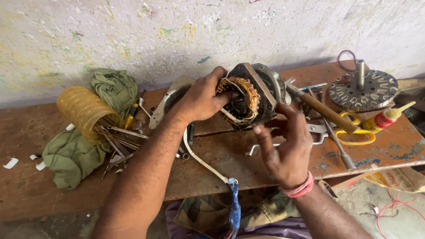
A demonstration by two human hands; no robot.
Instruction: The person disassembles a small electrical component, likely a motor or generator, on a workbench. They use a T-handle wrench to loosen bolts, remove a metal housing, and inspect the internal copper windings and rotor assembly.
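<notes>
2 hands [201, 99] [287, 148] (bare), copper-wound stator [245, 99]

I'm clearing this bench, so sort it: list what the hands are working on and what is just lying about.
In hand: motor stator with copper windings, gripped by the left hand; right hand open beside it; white cable trailing from it.

Lying about: yellow scissors, hammer, glue bottle, round rotor plate, green rags, yellow jar of tools.
</notes>
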